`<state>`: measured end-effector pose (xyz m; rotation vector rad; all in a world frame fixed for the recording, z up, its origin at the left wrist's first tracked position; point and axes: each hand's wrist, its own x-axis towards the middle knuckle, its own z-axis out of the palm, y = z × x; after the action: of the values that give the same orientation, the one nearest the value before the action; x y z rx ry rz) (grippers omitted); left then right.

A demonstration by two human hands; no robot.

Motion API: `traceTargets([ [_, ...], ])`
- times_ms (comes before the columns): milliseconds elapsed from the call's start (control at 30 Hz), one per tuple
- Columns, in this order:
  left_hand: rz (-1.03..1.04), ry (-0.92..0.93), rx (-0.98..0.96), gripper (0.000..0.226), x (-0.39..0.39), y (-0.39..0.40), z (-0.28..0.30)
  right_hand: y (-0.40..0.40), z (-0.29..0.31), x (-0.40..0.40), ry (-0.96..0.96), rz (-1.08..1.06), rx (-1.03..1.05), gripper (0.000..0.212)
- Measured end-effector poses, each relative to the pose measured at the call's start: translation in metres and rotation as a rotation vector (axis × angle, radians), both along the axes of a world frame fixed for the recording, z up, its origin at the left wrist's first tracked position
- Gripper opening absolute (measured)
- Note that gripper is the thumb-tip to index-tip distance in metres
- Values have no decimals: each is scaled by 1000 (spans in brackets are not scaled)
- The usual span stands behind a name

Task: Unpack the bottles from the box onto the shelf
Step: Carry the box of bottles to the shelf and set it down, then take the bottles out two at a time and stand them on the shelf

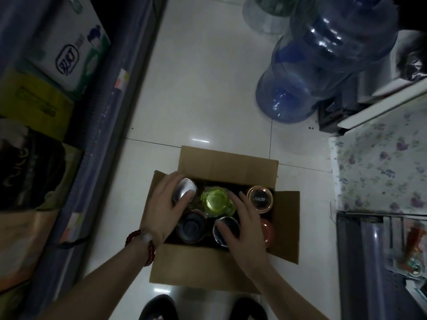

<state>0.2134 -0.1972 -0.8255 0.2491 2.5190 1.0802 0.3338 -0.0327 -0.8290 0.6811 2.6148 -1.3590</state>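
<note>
Left hand (pixel 161 204) curls round the silver cap (pixel 184 190) in the box's far-left corner; fingers & thumb wrap it, so we've got a grip. Right hand (pixel 245 225) lies spread, fingers straight, across the dark cap (pixel 225 229) w/ tips near the green cap (pixel 217 200), holding nothing yet. Box (pixel 286 227) sits open on the floor, approx six bottles inside incl. a copper cap (pixel 260 198). We're at the first pick, we judge: nothing looks unpacked. Next we'd lift the silver one straight up clear of the flaps, then swing to the shelf (pixel 111 100) at left
</note>
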Motion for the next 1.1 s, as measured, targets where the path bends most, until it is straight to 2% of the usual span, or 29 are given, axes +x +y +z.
traceTargets([
  [100, -33, -90, 50, 49, -2, 0, -23, -8, -22, -13, 42, 16, 15, 69],
  [267, -30, -152, 142, 47, -4, 1, -48, -10, -42, -18, 71, 144, 84, 61],
  [400, -34, -176, 164, 51, -10, -4, -60, -5, -45, -27, 93, 22, 91, 62],
  [500, -36, -199, 165, 66, -14, -6, -68, -5, -46, -39, 100, -32, 101, 62],
  [600, -12, -145, 166, 78, -16, -4, -75, -8, -49, -48, 112, -119, 110, 61],
  [700, 28, -63, 194, 80, -15, -1, -80, -10, -51, -51, 104, -169, 107, 67],
  [800, 68, -25, 214, 78, -13, 0, -80, -9, -51, -52, 83, -164, 110, 78],
  [967, 70, -86, 200, 82, -12, -2, -71, -3, -39, -52, 2, -111, 153, 77],
  [1100, 95, -119, 215, 79, -15, 3, -41, 3, -9, -52, 0, -102, 129, 77],
])
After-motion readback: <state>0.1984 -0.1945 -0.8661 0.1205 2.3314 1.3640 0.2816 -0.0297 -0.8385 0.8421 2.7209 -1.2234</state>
